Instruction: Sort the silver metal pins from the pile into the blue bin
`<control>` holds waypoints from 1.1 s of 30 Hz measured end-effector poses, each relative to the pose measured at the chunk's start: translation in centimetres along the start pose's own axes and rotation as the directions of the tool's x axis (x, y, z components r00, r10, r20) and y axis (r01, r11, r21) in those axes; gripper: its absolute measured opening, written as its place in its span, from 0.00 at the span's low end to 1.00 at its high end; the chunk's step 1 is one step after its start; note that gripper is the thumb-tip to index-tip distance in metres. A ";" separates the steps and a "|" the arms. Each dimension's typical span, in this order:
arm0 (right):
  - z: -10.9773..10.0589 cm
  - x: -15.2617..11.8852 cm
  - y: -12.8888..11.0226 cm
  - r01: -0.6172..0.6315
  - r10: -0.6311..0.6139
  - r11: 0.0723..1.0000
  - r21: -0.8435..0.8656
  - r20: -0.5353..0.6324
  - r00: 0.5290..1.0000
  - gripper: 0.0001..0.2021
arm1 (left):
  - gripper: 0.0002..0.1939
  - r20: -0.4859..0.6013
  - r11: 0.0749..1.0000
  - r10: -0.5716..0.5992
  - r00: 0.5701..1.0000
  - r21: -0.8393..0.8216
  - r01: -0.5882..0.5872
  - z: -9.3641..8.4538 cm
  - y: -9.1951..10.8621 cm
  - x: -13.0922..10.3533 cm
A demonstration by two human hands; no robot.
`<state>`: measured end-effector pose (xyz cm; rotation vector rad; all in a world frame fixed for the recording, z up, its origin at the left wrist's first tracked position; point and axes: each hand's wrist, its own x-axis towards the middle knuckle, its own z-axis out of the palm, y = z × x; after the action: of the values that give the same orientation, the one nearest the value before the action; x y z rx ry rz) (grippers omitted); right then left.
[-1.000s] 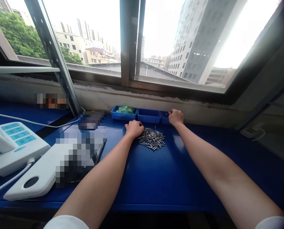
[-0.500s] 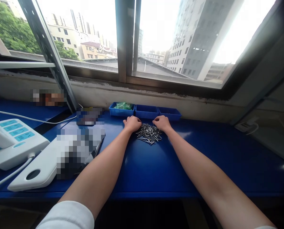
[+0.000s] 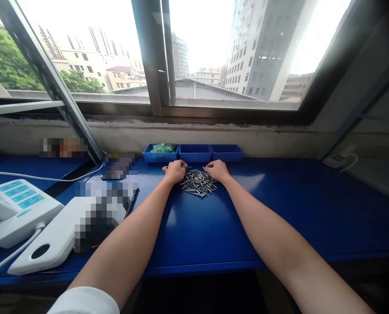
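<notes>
Blue worktop (image 3: 207,248), set below a window with a dark frame (image 3: 147,56). Along the wall at the back, three blue bins in a row: left bin (image 3: 160,158), with green packets (image 3: 163,148); middle bin (image 3: 194,156); right bin (image 3: 228,157), a few small dark specks inside, too small to name. To the left, one metal shelf upright (image 3: 55,87), slanting across the view; one white power strip (image 3: 39,213) with blue socket faces; one white cable (image 3: 50,178); one white case (image 3: 53,240) with a dark oval, partly blurred over and lying outside the left forearm. To the far right, one white adapter (image 3: 334,162) by the wall. In front of the bins, one loose pile of slim metal pieces (image 3: 199,183), lying between the two hands, which cover its far corners. Left hand (image 3: 175,171): fingers curled, at the pile's left edge; whether anything is gripped cannot be told. Right hand (image 3: 218,171): thumb and forefinger brought close together at the pile's far right edge, a thin pale sliver at the tips; held or merely touched, cannot be told.
</notes>
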<state>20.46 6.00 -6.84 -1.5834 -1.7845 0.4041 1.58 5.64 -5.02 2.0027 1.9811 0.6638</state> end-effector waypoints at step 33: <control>-1.2 -0.5 -1.2 0.162 -0.112 0.821 0.547 -0.123 0.986 0.16 | 0.15 -0.340 0.923 0.249 0.907 -0.201 -0.329 0.1 0.5 -0.9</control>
<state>20.43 5.05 -5.40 -1.0350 -1.5146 0.7029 2.07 4.78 -5.02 2.1544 1.6434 1.3033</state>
